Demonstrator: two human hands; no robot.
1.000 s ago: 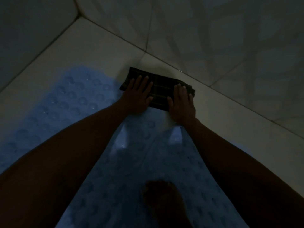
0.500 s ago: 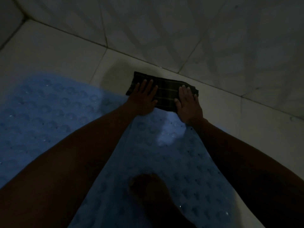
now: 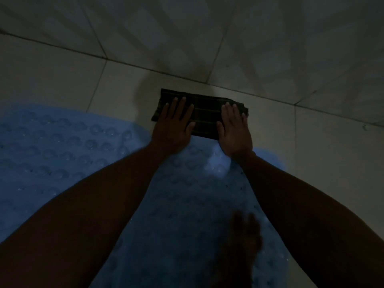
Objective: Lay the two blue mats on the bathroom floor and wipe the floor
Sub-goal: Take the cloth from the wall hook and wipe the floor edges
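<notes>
A dark striped cloth point(image 3: 205, 115) lies folded on the pale floor tile close to the base of the wall. My left hand point(image 3: 173, 127) presses flat on its left half and my right hand point(image 3: 234, 132) on its right half, fingers pointing at the wall. One blue studded mat point(image 3: 52, 146) covers the floor at the left. Another blue mat point(image 3: 187, 204) runs under my forearms, its far edge touching the cloth's near edge. The light is dim, and my arms hide where the mats meet.
A tiled wall point(image 3: 187, 38) rises just beyond the cloth. Bare pale floor tile point(image 3: 52, 80) shows between the left mat and the wall, and more floor tile point(image 3: 332, 152) shows at the right. My bare foot point(image 3: 245, 242) stands on the nearer mat.
Both hands have slid the cloth to the right along the base of the wall, away from the left corner. The floor's grout line now lies well left of the cloth.
</notes>
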